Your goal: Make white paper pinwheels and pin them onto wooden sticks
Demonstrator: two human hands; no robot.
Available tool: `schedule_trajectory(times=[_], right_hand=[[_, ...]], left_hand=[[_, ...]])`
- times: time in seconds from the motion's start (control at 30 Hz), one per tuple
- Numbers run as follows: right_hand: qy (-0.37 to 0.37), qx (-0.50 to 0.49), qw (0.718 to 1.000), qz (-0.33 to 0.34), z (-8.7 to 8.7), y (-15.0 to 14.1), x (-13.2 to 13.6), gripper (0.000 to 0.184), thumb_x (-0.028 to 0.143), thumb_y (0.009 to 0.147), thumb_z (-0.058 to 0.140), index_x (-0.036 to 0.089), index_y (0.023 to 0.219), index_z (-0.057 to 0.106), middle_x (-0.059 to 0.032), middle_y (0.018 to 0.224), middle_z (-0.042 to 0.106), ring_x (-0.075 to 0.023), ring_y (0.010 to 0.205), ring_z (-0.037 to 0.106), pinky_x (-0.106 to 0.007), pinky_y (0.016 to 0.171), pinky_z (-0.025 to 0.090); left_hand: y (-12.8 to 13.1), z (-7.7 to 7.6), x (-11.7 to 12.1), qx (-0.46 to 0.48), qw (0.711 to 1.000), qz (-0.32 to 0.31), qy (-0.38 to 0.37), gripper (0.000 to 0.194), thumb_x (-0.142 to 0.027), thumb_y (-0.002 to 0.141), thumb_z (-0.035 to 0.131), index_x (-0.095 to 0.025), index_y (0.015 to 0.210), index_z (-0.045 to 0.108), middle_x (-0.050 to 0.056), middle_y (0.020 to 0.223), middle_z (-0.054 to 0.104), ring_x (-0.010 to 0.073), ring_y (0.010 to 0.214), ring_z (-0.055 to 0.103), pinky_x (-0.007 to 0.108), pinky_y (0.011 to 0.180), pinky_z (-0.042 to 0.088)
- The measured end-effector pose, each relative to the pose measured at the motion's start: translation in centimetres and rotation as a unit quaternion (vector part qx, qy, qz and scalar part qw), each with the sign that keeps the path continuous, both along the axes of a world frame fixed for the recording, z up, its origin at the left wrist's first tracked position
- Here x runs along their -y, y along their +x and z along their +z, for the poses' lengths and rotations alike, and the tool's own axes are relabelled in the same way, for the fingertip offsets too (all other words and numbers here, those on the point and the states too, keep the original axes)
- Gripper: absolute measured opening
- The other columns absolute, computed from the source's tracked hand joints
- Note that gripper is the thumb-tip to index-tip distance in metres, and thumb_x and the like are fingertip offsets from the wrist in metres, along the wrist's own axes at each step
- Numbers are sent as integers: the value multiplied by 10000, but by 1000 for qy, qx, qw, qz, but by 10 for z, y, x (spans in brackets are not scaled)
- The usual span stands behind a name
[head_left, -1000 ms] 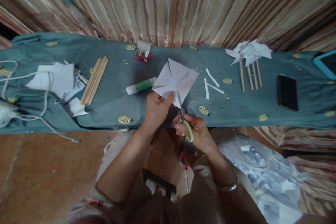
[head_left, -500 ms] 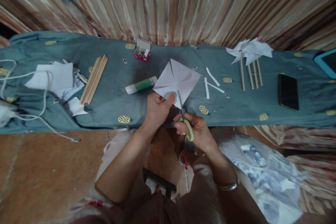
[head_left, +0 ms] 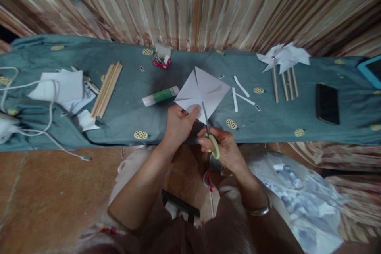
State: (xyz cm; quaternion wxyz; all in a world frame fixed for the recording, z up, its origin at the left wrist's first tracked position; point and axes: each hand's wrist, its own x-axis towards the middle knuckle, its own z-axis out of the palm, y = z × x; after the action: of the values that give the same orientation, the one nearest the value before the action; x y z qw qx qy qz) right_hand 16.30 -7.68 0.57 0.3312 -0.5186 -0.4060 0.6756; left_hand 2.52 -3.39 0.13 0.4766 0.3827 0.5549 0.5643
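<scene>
A square sheet of white paper (head_left: 208,87), turned corner-down and slit from its corners toward the middle, is pinched at its lower left edge by my left hand (head_left: 180,125). The thumb lies on top and the fingers are underneath. My right hand (head_left: 222,145) grips a pair of scissors (head_left: 215,149) by its pale green handles. Their blades lie along the paper's bottom corner and point at its middle. Just left of the paper rests a glue stick (head_left: 161,96) with a green label. Three cut paper strips (head_left: 235,100) lie to the right.
Behind the paper stands a small red box of metal pins (head_left: 161,61). Wooden sticks (head_left: 107,89), paper sheets (head_left: 61,87) and a white cable (head_left: 51,107) lie left. Paper pinwheels (head_left: 284,58) on sticks and a phone (head_left: 327,104) lie right. A plastic bag (head_left: 309,206) hangs below.
Almost nothing differs. The paper's right corner has shifted slightly to the right, and the scissors stay at the bottom corner in my right hand.
</scene>
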Motion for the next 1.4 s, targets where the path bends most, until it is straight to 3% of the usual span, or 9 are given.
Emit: schedule_trajectory(times=[0.53,1.03,1.4], right_hand=[[23,-16,1000,5,-6,1,2,342,480,605,863,204,685,678,61,558,563,-63,481,518,-190,469,435],[13,-28,999,-9,-6,1,1,325,422,571,889,198,664,672,64,581,567,-52,472,492,-190,456,418],[-3,31,999,28,-4,4,1,392,478,571,871,195,756,674,60,557,591,-87,505,543,-219,510,456]], left_hand=[[0,2,0,11,1000,-10,3,165,-308,688,681,-158,653,624,-16,594,635,105,485,567,220,483,497],[1,3,0,14,1000,2,7,175,-325,662,685,-157,650,638,-18,588,638,94,479,550,201,464,490],[-1,0,-3,4,1000,4,3,206,-357,660,689,-159,675,633,-12,611,644,111,506,556,227,491,503]])
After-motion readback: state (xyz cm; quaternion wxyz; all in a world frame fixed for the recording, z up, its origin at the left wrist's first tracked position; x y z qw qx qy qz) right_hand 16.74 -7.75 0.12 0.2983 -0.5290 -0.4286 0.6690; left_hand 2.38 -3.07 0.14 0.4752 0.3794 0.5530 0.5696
